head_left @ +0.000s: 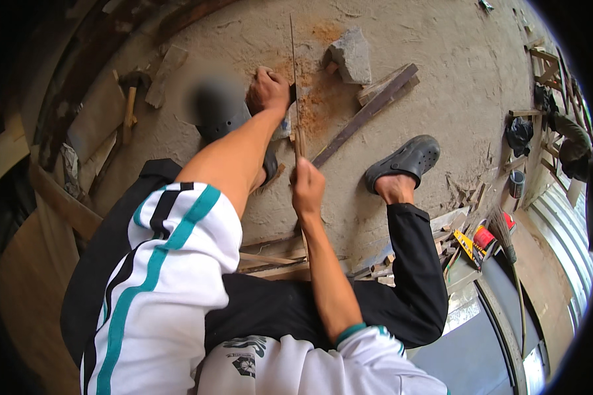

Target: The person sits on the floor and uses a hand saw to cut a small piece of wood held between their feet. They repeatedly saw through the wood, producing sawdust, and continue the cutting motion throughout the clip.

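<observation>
My right hand (308, 187) is closed around the wooden handle (301, 141) of a handsaw. Its thin blade (293, 49) shows nearly edge-on and points away from me. My left hand (269, 89) is curled in a fist just left of the blade. It presses on a small dark piece (292, 93), mostly hidden by the hand and blade. Reddish-brown sawdust (316, 99) is scattered right of the blade. My left foot, in a dark clog (224, 105), is beside the left hand; my right clog (408, 161) stands off to the right.
A grey stone block (350, 56) and a long dark wooden strip (369, 112) lie right of the saw. A hammer (130, 99) and wood scraps lie at the left. A yellow level (466, 247), red cans (484, 237) and a broom (507, 243) are at the right.
</observation>
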Demonstrator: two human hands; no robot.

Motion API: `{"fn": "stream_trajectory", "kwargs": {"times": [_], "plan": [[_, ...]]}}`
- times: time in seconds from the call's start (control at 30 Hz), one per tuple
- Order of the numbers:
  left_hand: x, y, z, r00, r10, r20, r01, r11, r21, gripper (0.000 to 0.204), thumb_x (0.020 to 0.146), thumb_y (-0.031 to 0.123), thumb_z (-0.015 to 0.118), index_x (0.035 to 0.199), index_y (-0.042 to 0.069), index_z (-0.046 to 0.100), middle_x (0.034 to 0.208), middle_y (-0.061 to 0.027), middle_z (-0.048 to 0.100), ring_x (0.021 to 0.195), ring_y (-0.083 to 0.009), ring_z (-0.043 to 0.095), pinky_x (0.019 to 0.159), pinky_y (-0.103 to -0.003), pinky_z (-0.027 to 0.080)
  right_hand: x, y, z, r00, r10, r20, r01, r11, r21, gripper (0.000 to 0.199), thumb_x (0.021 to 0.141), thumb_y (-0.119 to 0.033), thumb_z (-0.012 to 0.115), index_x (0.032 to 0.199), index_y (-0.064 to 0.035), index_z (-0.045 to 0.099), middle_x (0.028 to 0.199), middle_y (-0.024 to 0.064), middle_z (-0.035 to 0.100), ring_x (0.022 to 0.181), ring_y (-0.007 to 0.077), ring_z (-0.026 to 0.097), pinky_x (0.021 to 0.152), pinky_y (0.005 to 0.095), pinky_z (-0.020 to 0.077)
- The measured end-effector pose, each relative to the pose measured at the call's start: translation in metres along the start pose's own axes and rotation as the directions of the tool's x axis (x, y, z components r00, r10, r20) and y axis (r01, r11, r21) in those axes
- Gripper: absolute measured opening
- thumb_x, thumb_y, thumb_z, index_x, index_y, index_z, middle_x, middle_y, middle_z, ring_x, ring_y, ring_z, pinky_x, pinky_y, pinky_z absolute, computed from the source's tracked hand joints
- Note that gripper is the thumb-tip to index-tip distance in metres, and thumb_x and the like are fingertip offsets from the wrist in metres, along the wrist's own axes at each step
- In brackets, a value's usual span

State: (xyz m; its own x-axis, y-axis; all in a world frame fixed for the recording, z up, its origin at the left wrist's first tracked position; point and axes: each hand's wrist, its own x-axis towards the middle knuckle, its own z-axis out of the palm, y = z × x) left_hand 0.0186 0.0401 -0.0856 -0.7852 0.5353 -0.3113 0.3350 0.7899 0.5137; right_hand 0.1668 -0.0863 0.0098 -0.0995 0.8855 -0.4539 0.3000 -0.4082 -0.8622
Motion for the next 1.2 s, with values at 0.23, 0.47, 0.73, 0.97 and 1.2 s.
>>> {"fn": "stream_trajectory", "kwargs": {"times": [0.23,0.47,0.73,0.97,1.2], "plan": [[0.003,-0.006,-0.007,0.998,0.006,-0.061,-0.005,1.0,0.022,0.019,0.092,0.026,0.049,0.104,0.013,0.057,0.091,-0.0159,0.069,0.086,-0.0397,0.065,0.08,-0.05,0.045,-0.13,0.002,-0.06,0.997,0.045,0.063,-0.035,0.987,-0.155,0.047,0.105,-0.03,0.042,0.067,-0.002,0.048,0.056,0.0012,0.044,0.053,0.0102,0.039,0.05,0.0303,0.0319],[0.007,-0.003,0.0,0.997,-0.017,-0.069,0.015,0.999,-0.028,0.015,0.091,0.022,0.048,0.099,0.013,0.057,0.093,-0.016,0.068,0.088,-0.0393,0.065,0.082,-0.05,0.046,-0.024,-0.006,-0.018,0.999,0.022,0.045,-0.019,0.997,-0.068,0.047,0.105,-0.029,0.043,0.067,-0.0026,0.046,0.056,-0.0001,0.041,0.051,0.0116,0.037,0.049,0.0309,0.0316],[0.008,0.0,-0.009,0.998,-0.02,-0.059,0.02,1.0,-0.004,0.017,0.091,0.023,0.049,0.103,0.013,0.055,0.093,-0.0155,0.069,0.089,-0.0397,0.065,0.083,-0.051,0.045,-0.049,-0.001,-0.029,0.998,0.027,0.065,-0.022,0.997,-0.072,0.047,0.105,-0.031,0.043,0.067,-0.0031,0.047,0.056,-0.0001,0.042,0.052,0.0101,0.037,0.049,0.0299,0.0305],[0.01,-0.003,-0.009,0.997,-0.055,-0.055,0.057,0.998,0.027,0.021,0.092,0.024,0.045,0.104,0.013,0.057,0.101,-0.014,0.069,0.094,-0.0388,0.065,0.083,-0.048,0.047,-0.101,0.004,-0.056,0.996,0.058,0.073,-0.052,0.994,-0.092,0.045,0.104,-0.028,0.045,0.067,-0.0048,0.047,0.056,-0.0011,0.043,0.052,0.0081,0.038,0.048,0.0275,0.03],[0.012,-0.001,-0.005,0.998,-0.026,-0.052,0.027,0.999,0.019,0.021,0.091,0.024,0.046,0.104,0.014,0.058,0.102,-0.0128,0.069,0.094,-0.0378,0.065,0.079,-0.048,0.048,-0.02,-0.005,-0.013,0.998,0.037,0.056,-0.034,0.997,-0.064,0.047,0.105,-0.03,0.045,0.066,-0.005,0.046,0.056,-0.0015,0.041,0.052,0.0082,0.036,0.048,0.029,0.0302]]}}
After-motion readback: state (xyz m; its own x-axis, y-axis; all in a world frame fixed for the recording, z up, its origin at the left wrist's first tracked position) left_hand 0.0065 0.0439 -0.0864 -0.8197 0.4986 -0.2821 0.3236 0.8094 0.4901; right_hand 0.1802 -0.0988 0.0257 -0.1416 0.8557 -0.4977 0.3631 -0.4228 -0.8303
